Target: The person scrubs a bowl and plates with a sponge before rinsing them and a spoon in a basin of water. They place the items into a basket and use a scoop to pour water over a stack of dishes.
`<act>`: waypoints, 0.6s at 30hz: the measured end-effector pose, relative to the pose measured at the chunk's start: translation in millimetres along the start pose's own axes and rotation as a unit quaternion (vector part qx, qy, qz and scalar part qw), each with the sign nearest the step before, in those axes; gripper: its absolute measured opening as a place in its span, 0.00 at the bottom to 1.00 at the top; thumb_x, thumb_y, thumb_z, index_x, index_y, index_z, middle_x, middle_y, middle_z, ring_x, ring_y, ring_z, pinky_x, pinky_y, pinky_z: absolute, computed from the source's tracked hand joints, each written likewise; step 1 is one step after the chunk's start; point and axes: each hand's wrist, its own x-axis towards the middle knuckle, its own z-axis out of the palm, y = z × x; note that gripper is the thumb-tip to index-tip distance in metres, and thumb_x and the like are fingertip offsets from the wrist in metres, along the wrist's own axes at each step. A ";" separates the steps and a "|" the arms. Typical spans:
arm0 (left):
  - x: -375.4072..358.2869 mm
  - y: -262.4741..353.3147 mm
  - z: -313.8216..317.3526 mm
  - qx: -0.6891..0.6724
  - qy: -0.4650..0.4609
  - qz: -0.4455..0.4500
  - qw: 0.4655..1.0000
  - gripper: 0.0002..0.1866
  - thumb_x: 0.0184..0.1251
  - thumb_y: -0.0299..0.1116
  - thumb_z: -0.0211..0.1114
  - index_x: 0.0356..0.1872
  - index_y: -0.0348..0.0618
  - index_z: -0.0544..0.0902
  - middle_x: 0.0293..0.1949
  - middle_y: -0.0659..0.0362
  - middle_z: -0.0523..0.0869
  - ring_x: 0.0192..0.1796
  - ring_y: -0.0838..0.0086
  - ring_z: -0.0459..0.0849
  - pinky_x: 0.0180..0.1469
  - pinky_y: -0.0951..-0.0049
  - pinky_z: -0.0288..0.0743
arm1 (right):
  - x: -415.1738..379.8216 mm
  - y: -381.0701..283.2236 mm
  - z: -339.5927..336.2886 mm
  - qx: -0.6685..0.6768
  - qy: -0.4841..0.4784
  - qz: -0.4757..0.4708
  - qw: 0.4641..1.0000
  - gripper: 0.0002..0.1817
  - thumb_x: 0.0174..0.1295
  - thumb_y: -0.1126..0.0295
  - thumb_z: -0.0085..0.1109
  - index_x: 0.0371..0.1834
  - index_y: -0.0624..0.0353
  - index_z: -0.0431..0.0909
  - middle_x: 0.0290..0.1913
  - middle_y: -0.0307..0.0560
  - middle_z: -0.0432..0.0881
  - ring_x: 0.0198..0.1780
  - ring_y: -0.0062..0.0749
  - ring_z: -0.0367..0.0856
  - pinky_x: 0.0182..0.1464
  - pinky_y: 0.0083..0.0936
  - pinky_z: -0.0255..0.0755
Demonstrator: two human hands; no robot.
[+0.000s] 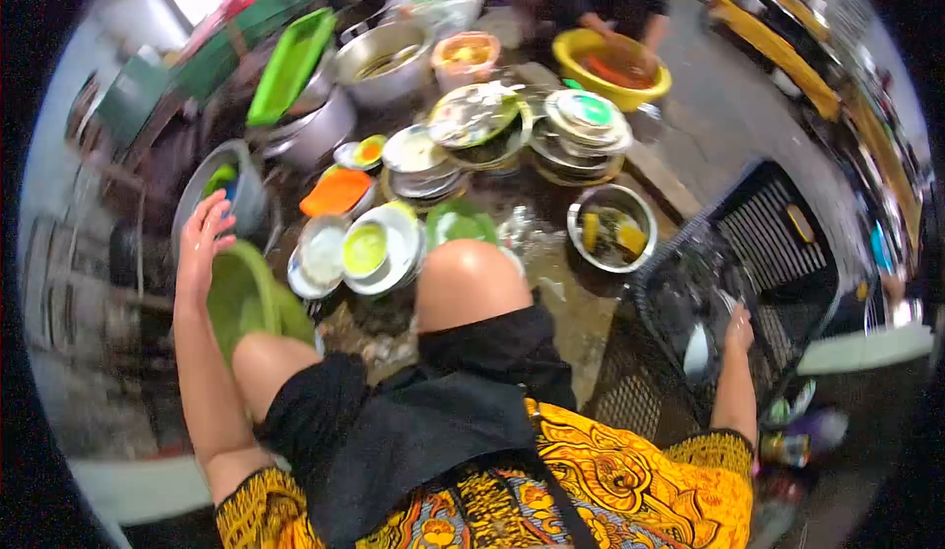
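My left hand (205, 239) is raised on the left with its fingers stretched out and nothing in it. Below and beside it stand a green tub (241, 293) and a grey bucket (187, 190) with something green and blue inside. My right hand (738, 331) reaches into a black plastic crate (778, 244) on the right, its fingers closed. A thin, shiny piece, too blurred to name, sticks out from those fingers. Beneath that hand a white rounded piece (697, 352) lies in the crate.
Stacked plates (423, 151), a green bowl (365, 247) and a metal bowl (612, 229) with yellow sponge-like pieces cover the wet floor ahead. Large pots (384, 67) stand behind. At the back a person's hands (645, 52) are in a yellow basin (566, 49).
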 end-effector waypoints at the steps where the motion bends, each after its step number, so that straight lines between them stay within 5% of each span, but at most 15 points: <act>1: -9.5 -7.9 -13.8 -0.001 0.035 -0.020 0.999 0.24 0.64 0.46 0.53 0.56 0.43 0.70 0.51 0.57 0.75 0.48 0.72 0.76 0.45 0.72 0.71 | 13.8 19.2 20.8 -0.018 0.016 -0.013 1.000 0.35 0.57 0.38 0.36 0.57 0.54 0.68 0.49 0.60 0.75 0.51 0.58 0.71 0.53 0.44 0.61; 2: -16.0 -22.6 -28.9 -0.010 0.060 -0.039 0.997 0.23 0.64 0.45 0.53 0.56 0.44 0.70 0.51 0.57 0.75 0.48 0.72 0.76 0.44 0.72 0.72 | -13.6 -10.8 3.4 0.020 -0.005 -0.011 1.000 0.32 0.60 0.43 0.35 0.57 0.56 0.68 0.49 0.59 0.75 0.52 0.55 0.71 0.54 0.41 0.62; 4: -30.5 -55.2 -58.5 -0.033 0.108 -0.078 0.991 0.22 0.64 0.43 0.54 0.56 0.44 0.71 0.50 0.58 0.76 0.47 0.73 0.77 0.43 0.73 0.73 | 17.5 28.1 35.6 -0.283 -0.015 -0.212 0.935 0.20 0.65 0.65 0.36 0.58 0.53 0.66 0.55 0.53 0.72 0.50 0.46 0.74 0.51 0.33 0.67; 6: -52.0 -77.6 -74.6 -0.047 0.158 -0.120 0.979 0.21 0.63 0.42 0.55 0.55 0.45 0.72 0.49 0.58 0.77 0.45 0.73 0.77 0.40 0.74 0.74 | 32.1 51.4 63.4 -0.375 0.025 -0.258 0.890 0.20 0.65 0.69 0.38 0.61 0.54 0.62 0.56 0.49 0.71 0.50 0.43 0.73 0.51 0.31 0.68; 7: -62.8 -85.1 -78.9 -0.045 0.184 -0.142 0.972 0.21 0.62 0.42 0.56 0.55 0.45 0.72 0.48 0.58 0.77 0.44 0.73 0.78 0.39 0.74 0.75 | 49.3 74.6 82.4 -0.230 0.021 -0.282 0.931 0.23 0.65 0.69 0.38 0.64 0.51 0.57 0.56 0.50 0.70 0.49 0.45 0.74 0.47 0.34 0.70; 8: -73.1 -96.8 -85.5 -0.026 0.201 -0.158 0.966 0.21 0.62 0.42 0.56 0.54 0.45 0.72 0.48 0.58 0.77 0.44 0.73 0.78 0.38 0.74 0.75 | -48.2 -36.3 19.2 -0.312 -0.048 -0.155 0.936 0.26 0.63 0.72 0.38 0.66 0.50 0.52 0.55 0.52 0.70 0.47 0.45 0.75 0.43 0.35 0.72; 9: -82.9 -111.2 -91.1 -0.011 0.213 -0.172 0.962 0.20 0.62 0.41 0.56 0.54 0.46 0.72 0.48 0.59 0.77 0.43 0.73 0.79 0.37 0.74 0.75 | 6.6 23.8 64.7 -0.462 0.018 -0.248 0.852 0.28 0.60 0.75 0.39 0.66 0.49 0.52 0.54 0.54 0.68 0.46 0.46 0.75 0.41 0.34 0.74; 10: -93.8 -126.7 -96.0 -0.009 0.218 -0.196 0.956 0.20 0.63 0.41 0.55 0.55 0.47 0.72 0.48 0.59 0.77 0.45 0.73 0.78 0.37 0.74 0.75 | -1.7 16.0 62.3 -0.381 0.006 -0.231 0.895 0.28 0.60 0.75 0.39 0.66 0.49 0.53 0.52 0.54 0.69 0.42 0.48 0.77 0.39 0.35 0.75; 13: -121.3 -161.7 -99.9 -0.003 0.235 -0.241 0.942 0.19 0.64 0.42 0.53 0.55 0.48 0.71 0.49 0.59 0.76 0.45 0.75 0.77 0.36 0.74 0.76 | 1.5 14.9 75.1 -0.398 0.043 -0.301 0.866 0.26 0.61 0.74 0.38 0.65 0.51 0.53 0.48 0.56 0.69 0.41 0.48 0.78 0.38 0.38 0.75; 15: -137.0 -184.7 -99.9 -0.001 0.245 -0.261 0.934 0.19 0.64 0.41 0.53 0.55 0.48 0.71 0.49 0.59 0.76 0.44 0.75 0.77 0.35 0.75 0.76 | -32.4 -28.7 53.0 -0.390 -0.057 -0.191 0.899 0.25 0.61 0.75 0.40 0.64 0.56 0.56 0.45 0.56 0.71 0.48 0.46 0.71 0.48 0.34 0.70; 18: -150.4 -222.5 -100.3 -0.032 0.259 -0.291 0.920 0.19 0.64 0.40 0.53 0.54 0.47 0.73 0.47 0.61 0.76 0.40 0.75 0.76 0.32 0.74 0.74 | -44.5 -48.1 44.2 -0.318 -0.082 -0.135 0.935 0.26 0.56 0.80 0.46 0.61 0.59 0.61 0.51 0.57 0.70 0.53 0.51 0.69 0.53 0.39 0.67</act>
